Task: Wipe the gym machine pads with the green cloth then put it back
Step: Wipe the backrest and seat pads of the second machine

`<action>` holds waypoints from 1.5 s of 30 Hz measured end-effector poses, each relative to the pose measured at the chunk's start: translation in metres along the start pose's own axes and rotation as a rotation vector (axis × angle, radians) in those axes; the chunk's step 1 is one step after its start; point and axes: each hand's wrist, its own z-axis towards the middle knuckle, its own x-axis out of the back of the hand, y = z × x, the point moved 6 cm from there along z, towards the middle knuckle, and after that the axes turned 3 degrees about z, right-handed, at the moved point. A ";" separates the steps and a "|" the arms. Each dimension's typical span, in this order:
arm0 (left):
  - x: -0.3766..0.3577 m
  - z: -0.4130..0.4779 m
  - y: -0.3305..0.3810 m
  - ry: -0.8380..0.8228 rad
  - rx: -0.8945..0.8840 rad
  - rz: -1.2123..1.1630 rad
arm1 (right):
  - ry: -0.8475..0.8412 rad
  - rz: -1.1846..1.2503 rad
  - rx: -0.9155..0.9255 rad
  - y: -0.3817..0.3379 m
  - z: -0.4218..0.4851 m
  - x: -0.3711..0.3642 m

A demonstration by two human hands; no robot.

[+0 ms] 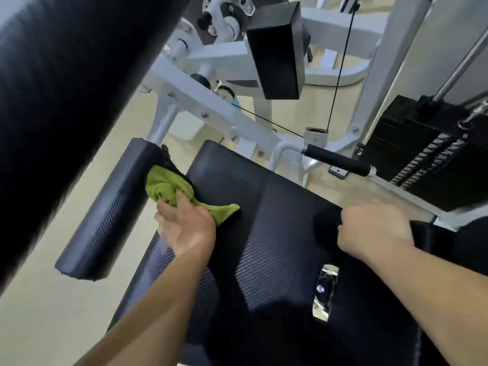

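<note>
The left hand (184,228) pinches the crumpled green cloth (169,184) onto the black textured seat pad (264,194), left edge, likely wiping; the right hand (375,231) braces opposite. Its grip I cannot tell.

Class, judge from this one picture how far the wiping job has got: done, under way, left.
Done: the green cloth is fetched; no pad shows whether it has already been wiped. Under way: the left hand holds the cloth bunched across the edges of the side pad and seat pad. Left: likely the upper pad, then returning the cloth; its place is out of view.
</note>
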 end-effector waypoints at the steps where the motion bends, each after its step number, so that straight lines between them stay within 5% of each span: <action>1: -0.003 -0.024 -0.012 0.000 -0.037 -0.008 | -0.002 -0.007 -0.002 0.000 0.002 -0.002; 7: -0.027 -0.094 -0.001 -0.118 -0.514 0.129 | -0.012 -0.033 0.016 -0.004 0.005 -0.007; 14: -0.018 -0.004 0.124 -0.126 -0.420 0.038 | 0.019 -0.001 0.015 -0.003 0.006 -0.006; 16: -0.030 -0.014 0.166 -0.212 -0.515 0.049 | 0.014 0.027 -0.010 -0.002 0.007 -0.003; 21: -0.092 -0.119 0.238 -0.494 -1.084 0.278 | 0.063 0.125 -0.079 0.004 0.007 0.003; 26: -0.092 -0.145 0.264 -0.768 -1.273 0.332 | 0.076 0.171 -0.193 0.013 0.013 -0.002; 29: -0.086 -0.123 0.242 -0.683 -1.194 0.278 | 0.065 0.154 -0.186 0.014 0.011 -0.001; 36: -0.013 -0.003 0.112 -0.091 -0.721 0.270 | 0.049 0.108 0.002 -0.001 -0.006 0.010; 40: 0.000 -0.005 0.003 -0.046 -0.374 0.208 | 0.141 0.040 0.182 -0.022 -0.017 0.014; 45: -0.008 -0.111 -0.087 -0.045 -0.446 0.202 | -0.123 0.260 0.196 -0.074 -0.063 -0.025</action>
